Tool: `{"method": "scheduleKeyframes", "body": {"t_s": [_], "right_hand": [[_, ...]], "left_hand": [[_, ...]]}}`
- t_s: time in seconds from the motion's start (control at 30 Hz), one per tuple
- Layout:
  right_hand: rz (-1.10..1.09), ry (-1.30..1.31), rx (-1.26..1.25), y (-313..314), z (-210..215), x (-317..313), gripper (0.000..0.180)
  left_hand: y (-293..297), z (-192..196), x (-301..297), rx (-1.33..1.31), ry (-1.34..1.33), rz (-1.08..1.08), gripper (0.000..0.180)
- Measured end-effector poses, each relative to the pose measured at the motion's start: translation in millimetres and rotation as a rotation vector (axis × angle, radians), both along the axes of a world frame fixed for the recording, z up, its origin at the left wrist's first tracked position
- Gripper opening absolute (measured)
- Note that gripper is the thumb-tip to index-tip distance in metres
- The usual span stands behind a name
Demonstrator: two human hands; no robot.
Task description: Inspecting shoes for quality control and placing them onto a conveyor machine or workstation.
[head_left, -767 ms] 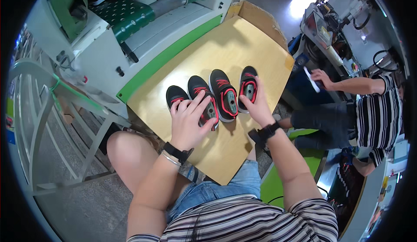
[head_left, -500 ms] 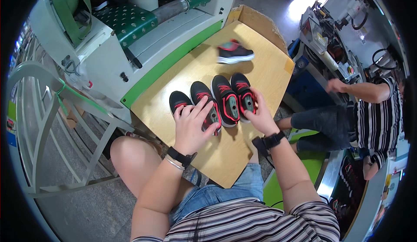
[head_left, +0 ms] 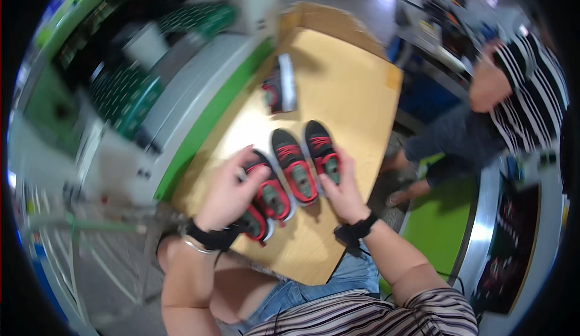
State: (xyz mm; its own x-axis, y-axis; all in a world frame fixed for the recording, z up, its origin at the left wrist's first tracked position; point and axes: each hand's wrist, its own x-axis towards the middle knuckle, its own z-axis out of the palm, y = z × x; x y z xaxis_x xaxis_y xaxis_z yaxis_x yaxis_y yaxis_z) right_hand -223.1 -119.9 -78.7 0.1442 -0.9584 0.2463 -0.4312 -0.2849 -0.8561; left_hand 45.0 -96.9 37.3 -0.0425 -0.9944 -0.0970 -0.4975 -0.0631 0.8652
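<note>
Several black sneakers with red laces and red collar lining stand side by side in a slanting row on a wooden tabletop (head_left: 329, 227). My right hand (head_left: 344, 185) grips the rightmost sneaker (head_left: 319, 140), its thumb at the opening and the fingers along the outer side. The middle sneaker (head_left: 300, 179) stands untouched beside it. Over the left end lies my left hand (head_left: 226, 191), thumb and forefinger apart, touching the left sneaker (head_left: 275, 200). It hides the front of the leftmost sneaker (head_left: 255, 222). Another sneaker (head_left: 283, 85), blurred, lies on its side farther back, white sole facing right.
A machine with a green dotted conveyor belt (head_left: 130, 97) borders the table's left side. Cardboard (head_left: 341, 22) stands along the far edge. To the right, a person in a striped shirt (head_left: 525, 88) stands by a green surface (head_left: 441, 227). A pale metal frame (head_left: 109, 227) is at left.
My left hand has moved left and its fingers have drawn in. The row has shifted and fanned out in view. The far sneaker has moved left and turned. My head view has swung.
</note>
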Motion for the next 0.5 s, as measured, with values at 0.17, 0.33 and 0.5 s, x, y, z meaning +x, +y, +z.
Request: {"method": "scheduleKeyframes", "body": {"t_s": [0.17, 0.33, 0.5], "right_hand": [[-0.053, -0.075, -0.069, -6, 1, 4, 0.063], [0.042, -0.225, 0.031, 2, -16, 16, 0.079], [-0.017, -0.236, -0.031, 7, -15, 8, 0.083]], "left_hand": [[-150, -29, 4, 0.034, 0.003, 0.078, 0.055], [-282, -128, 39, 0.190, -0.402, 0.154, 0.096], [-291, -141, -35, -0.653, -0.602, 0.219, 0.095]]}}
